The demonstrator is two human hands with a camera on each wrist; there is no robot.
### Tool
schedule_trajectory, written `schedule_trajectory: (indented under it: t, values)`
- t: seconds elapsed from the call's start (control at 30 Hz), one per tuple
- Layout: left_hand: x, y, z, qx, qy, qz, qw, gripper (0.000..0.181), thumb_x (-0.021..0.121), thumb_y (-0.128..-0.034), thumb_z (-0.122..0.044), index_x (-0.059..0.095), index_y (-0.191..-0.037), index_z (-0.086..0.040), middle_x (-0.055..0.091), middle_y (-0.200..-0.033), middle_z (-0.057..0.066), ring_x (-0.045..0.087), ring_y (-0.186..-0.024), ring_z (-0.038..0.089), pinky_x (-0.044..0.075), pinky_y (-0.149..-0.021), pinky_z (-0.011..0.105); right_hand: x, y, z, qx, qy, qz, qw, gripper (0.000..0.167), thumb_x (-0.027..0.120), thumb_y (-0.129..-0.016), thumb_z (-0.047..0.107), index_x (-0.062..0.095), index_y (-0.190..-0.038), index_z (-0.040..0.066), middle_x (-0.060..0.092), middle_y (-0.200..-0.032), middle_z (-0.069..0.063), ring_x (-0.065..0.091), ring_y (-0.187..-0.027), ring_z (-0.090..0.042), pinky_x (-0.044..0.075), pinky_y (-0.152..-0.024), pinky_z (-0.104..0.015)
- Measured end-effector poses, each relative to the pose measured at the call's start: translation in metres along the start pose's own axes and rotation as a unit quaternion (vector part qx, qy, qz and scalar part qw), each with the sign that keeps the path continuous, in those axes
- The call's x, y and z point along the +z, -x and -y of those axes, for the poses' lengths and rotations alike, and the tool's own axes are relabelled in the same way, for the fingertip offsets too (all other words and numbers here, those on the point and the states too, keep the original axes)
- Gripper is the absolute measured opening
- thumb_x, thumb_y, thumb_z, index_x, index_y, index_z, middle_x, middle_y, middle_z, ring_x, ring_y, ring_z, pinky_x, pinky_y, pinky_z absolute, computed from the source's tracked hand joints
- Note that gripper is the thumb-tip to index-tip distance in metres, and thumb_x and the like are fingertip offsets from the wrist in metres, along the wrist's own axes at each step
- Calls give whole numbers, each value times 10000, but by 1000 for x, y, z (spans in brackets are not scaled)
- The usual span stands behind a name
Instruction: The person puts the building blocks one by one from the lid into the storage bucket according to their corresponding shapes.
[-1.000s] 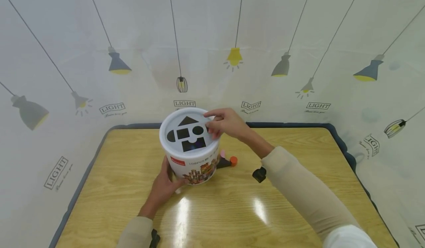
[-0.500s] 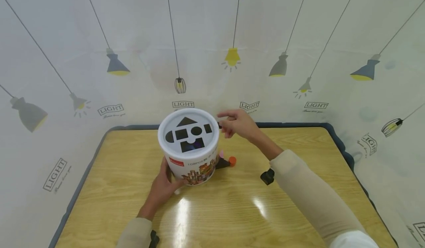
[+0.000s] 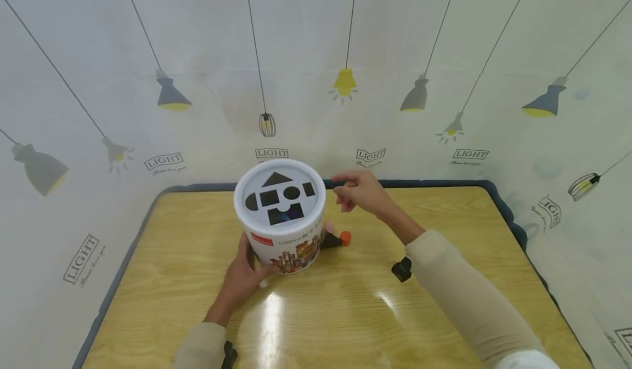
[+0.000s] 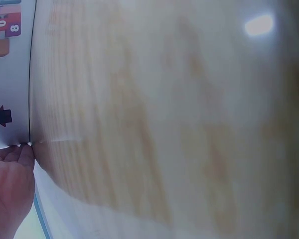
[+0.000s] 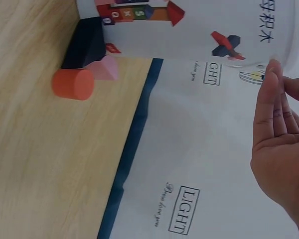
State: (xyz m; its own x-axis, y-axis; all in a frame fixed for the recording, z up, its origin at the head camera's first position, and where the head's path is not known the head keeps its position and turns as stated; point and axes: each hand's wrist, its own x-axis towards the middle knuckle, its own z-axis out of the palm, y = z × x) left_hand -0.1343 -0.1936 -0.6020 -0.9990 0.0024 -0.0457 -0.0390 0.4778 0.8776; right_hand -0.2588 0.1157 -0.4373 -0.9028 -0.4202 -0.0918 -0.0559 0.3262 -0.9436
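Note:
A white round bucket [image 3: 283,240] with printed block pictures stands on the table, leaning slightly. Its white lid [image 3: 252,220] has several cut-out shapes, among them a triangle, squares and a circle. My left hand [image 3: 240,281] grips the bucket low on its near left side, thumb in front; the other fingers are mostly hidden behind it. Just right of the lid's rim, my right hand [image 3: 364,194] hovers with loosely bent fingers and nothing in them. Beside the bucket's right side lie a black block [image 5: 83,42], a pink block [image 5: 103,68] and an orange cylinder [image 5: 72,83].
The wooden table [image 3: 345,314] has a dark blue edge [image 3: 424,183] along its back. Behind it hangs a pale cloth [image 3: 306,40] printed with lamps. A black strap piece [image 3: 402,269] sits under the right sleeve.
My right hand has drawn back from the top of the lid, to the right and slightly down, uncovering the small rectangular hole. The left hand and the bucket have stayed in place.

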Motion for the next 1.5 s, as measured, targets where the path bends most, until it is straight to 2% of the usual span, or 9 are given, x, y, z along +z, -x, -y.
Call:
schedule_trajectory:
  t: [0.33,0.8,1.23,1.5]
  values:
    - [0,-1,2,24,-40,0,10000,1195,824,-688,-549,-52,-1501,-515,193,-1613,-56,195,-1478,198,221,-1207,449,4,0,-33,467,262,-55,9985,334,611,-938,147,620,-1254,36,688,-789,-180,657,-581,-198,618,-604,-341]
    - [0,-1,3,80,7,-12,10000,1194,820,-685,-562,-45,-1506,-511,211,-1608,-49,212,-1473,204,224,-1205,456,13,4,-70,742,202,-134,9969,319,604,-934,128,623,-1235,26,674,-738,-114,645,-567,-195,609,-574,-323]
    - [0,-4,6,157,45,-12,9999,1205,831,-678,-546,-37,-1512,-503,213,-1608,-46,214,-1472,212,213,-1204,477,17,12,-94,1127,236,-45,9933,387,592,-940,114,575,-1292,-44,680,-769,-146,641,-571,-184,597,-559,-326]
    - [0,-1,4,142,60,-36,9999,1189,839,-675,-536,-5,-1512,-513,224,-1601,-90,219,-1469,182,211,-1208,475,20,14,-110,1323,242,75,9909,394,582,-937,118,577,-1300,-35,698,-747,-142,656,-583,-192,615,-602,-399]
